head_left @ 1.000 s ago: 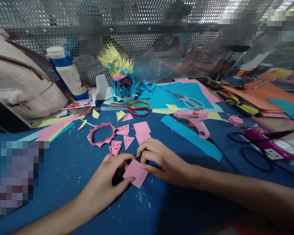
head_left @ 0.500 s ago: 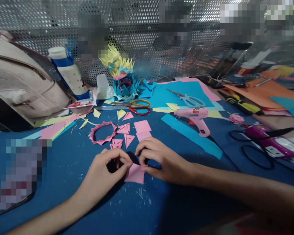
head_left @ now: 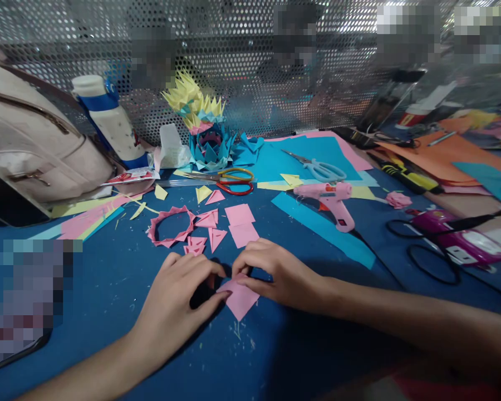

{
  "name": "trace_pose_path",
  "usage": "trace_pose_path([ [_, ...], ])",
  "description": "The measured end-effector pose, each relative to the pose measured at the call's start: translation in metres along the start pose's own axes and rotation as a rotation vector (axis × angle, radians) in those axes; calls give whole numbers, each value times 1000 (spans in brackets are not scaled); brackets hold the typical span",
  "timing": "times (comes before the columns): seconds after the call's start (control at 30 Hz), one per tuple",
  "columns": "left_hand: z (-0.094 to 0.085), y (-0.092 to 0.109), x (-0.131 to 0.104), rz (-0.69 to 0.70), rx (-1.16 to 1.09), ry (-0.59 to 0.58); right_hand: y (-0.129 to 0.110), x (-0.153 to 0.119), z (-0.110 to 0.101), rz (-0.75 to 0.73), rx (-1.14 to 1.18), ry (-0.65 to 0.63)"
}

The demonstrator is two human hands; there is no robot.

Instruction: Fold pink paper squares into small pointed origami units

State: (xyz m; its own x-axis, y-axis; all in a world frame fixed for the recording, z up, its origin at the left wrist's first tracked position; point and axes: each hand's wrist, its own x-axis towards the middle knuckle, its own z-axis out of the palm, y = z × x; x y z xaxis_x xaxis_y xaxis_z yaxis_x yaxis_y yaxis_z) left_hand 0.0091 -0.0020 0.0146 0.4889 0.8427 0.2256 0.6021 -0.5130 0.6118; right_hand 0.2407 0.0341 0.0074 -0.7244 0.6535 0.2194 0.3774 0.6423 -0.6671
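A small pink paper square (head_left: 241, 304) lies on the blue table, turned so one corner points toward me. My right hand (head_left: 271, 271) pinches its far part, thumb on top and fingers curled behind. At its left corner is my left hand (head_left: 187, 292), the thumb touching the paper and the index finger bent just above it. Fingers partly hide the far edge. Beyond my hands are two flat pink squares (head_left: 242, 235), several folded pink triangles (head_left: 217, 239) and a pink ring of folded points (head_left: 171, 243).
Scissors with red and yellow handles (head_left: 235, 182), blue-handled scissors (head_left: 326, 170) and a pink glue gun (head_left: 342, 214) lie farther back. A yellow and blue paper model (head_left: 211, 147) stands by the perforated metal panel. A backpack (head_left: 45, 145) and bottle (head_left: 112, 128) are left, a purple power strip (head_left: 470, 245) right.
The pink paper square has turned from edge-on to corner toward me. My right hand has shifted its pinch on it, and my left thumb has moved slightly right. The view has shifted slightly.
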Motion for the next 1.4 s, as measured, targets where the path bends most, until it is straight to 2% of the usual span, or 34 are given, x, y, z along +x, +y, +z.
trace_pose_path([
  [0.3,0,-4,0,6,22,-34,0,0,-4,-4,-70,-37],
  [0.6,-2,-6,-5,103,79,-45,3,1,-12,-249,-160,-109],
  [0.77,-2,-9,-9,222,133,-67,5,1,-17,-374,-237,-171],
  [0.9,-2,-12,-12,438,300,-34,5,1,-21,-448,-300,-204],
  [1.03,-4,-11,-9,577,403,48,6,0,-19,-473,-350,-170],
  [1.13,-6,-12,-7,589,397,64,8,-1,-19,-497,-344,-133],
  [1.23,-8,-15,-6,575,371,44,9,0,-25,-482,-382,-154],
  [1.4,-19,-18,-4,591,392,-113,3,2,-46,-446,-451,-345],
])
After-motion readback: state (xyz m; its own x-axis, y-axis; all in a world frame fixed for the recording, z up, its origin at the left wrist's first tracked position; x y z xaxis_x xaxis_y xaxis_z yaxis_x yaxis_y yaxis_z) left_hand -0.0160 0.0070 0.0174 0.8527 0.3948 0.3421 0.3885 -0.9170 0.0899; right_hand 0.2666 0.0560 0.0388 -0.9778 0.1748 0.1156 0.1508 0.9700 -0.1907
